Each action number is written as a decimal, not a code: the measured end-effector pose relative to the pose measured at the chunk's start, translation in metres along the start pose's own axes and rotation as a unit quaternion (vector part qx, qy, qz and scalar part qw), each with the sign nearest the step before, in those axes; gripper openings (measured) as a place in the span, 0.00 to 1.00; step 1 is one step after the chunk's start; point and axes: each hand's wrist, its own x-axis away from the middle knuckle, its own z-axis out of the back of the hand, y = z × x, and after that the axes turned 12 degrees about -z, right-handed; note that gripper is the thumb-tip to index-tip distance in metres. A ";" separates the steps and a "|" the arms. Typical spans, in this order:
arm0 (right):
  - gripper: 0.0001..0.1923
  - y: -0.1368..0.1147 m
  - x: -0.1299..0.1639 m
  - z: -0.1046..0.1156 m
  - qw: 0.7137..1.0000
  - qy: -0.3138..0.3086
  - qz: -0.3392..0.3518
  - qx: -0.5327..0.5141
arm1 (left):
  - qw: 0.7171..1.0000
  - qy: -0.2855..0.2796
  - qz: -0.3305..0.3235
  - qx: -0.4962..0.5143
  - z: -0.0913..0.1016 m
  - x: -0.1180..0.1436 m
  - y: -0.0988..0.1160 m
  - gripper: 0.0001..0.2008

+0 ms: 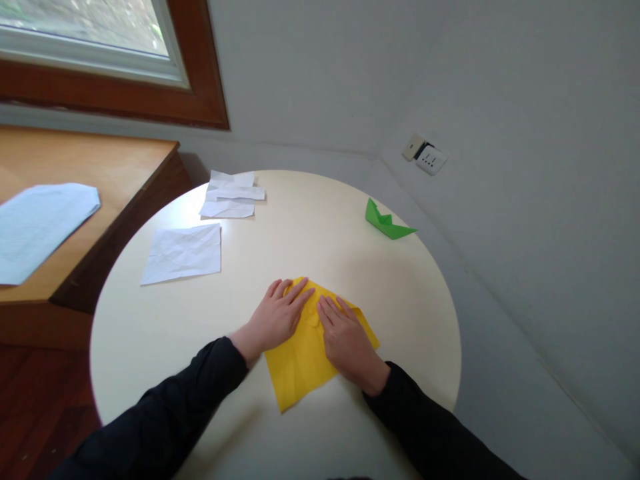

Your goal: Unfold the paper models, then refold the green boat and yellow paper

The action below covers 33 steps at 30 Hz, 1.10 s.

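A creased sheet of yellow paper (305,363) lies at an angle on the round table, with a fold along its upper right side. My left hand (279,313) rests on its upper left part, fingers stretched out and lying on the paper. Just right of it, my right hand (349,339) presses on the paper with its fingers extended close together and pointing up and left. Small wrinkles show between the two hands. Parts of the sheet are hidden under both palms.
On the white round table (240,360), a green paper boat (387,223) stands at the back right. A creased white sheet (183,253) and white paper with a strip (230,207) lie at the left. A wooden ledge (125,160) bears a pale blue cloth-like piece (47,223).
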 end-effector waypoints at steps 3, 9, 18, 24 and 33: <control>0.22 0.003 0.000 0.002 1.000 0.001 0.006 -0.002 | 1.000 -0.002 -0.001 -0.001 0.000 0.000 0.000 0.22; 0.22 0.009 -0.001 0.006 1.000 -0.022 0.007 -0.015 | 1.000 -0.001 -0.003 -0.006 0.000 0.000 0.000 0.22; 0.21 0.010 -0.003 0.008 0.998 -0.045 -0.016 -0.032 | 1.000 0.002 -0.002 -0.016 -0.001 0.000 0.001 0.22; 0.15 0.003 -0.016 0.018 0.996 -0.071 -0.043 -0.028 | 1.000 -0.009 0.009 -0.006 0.002 -0.003 0.002 0.22; 0.18 -0.011 -0.041 0.010 0.996 -0.066 -0.049 -0.016 | 1.000 0.001 0.018 0.010 0.001 -0.004 0.002 0.23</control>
